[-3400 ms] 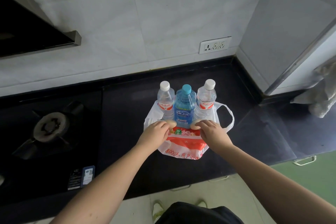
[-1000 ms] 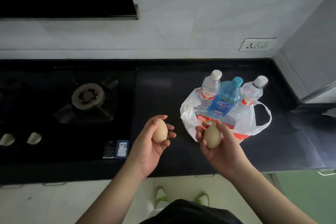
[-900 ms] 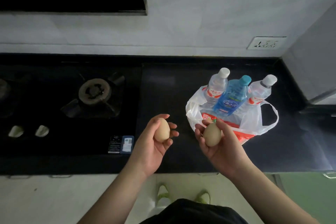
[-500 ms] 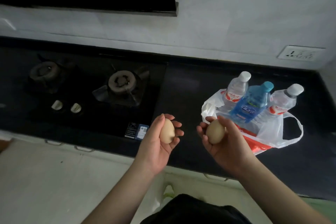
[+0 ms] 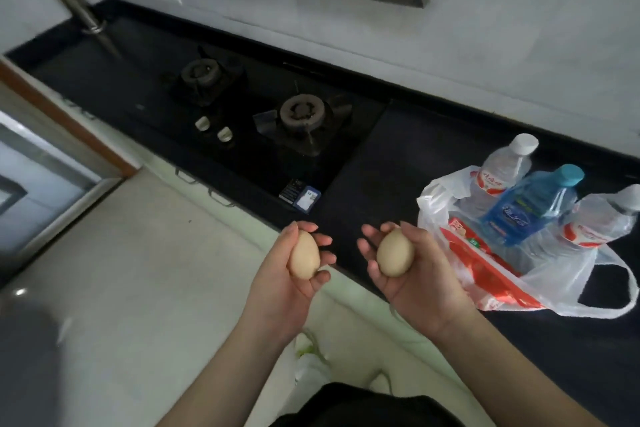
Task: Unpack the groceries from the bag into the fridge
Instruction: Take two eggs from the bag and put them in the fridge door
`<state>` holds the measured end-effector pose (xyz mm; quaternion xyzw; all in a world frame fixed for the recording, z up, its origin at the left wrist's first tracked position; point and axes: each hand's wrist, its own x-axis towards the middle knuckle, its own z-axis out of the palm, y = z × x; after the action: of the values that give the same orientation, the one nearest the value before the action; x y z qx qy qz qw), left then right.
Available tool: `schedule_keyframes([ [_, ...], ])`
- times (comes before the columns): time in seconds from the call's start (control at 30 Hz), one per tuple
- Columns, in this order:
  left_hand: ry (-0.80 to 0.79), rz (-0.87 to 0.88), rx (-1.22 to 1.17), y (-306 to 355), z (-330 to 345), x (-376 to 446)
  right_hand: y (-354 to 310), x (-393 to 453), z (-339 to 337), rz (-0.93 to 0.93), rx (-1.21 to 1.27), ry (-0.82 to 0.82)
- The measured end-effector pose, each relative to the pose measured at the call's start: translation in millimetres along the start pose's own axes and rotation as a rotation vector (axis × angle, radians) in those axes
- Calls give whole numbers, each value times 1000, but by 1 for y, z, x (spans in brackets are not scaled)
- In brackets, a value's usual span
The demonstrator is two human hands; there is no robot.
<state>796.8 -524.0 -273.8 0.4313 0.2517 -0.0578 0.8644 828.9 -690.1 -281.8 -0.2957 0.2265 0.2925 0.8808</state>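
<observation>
Left hand: held palm up off the near edge of the counter; a tan egg is cupped in curled fingers.
Right hand: held palm up just right of the left hand, apart from it; a second egg is gripped between thumb and curled fingers.
Bag: white and red plastic, laid open on the counter at the right, just beyond the right hand.
Bottles: three are stood in the bag, a blue bottle between two clear bottles.
Stove: two burners are set into the counter, far and left of the hands.
Fridge: cannot be told from this view.
</observation>
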Motion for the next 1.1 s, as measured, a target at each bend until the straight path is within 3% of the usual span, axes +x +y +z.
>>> schedule_keyframes([
  [0.47, 333, 294, -194, 23, -103, -113, 109, 2, 82, 315, -316, -220],
  [1.1, 732, 579, -499, 12, -303, -346, 385, -107, 159, 687, -624, -443],
])
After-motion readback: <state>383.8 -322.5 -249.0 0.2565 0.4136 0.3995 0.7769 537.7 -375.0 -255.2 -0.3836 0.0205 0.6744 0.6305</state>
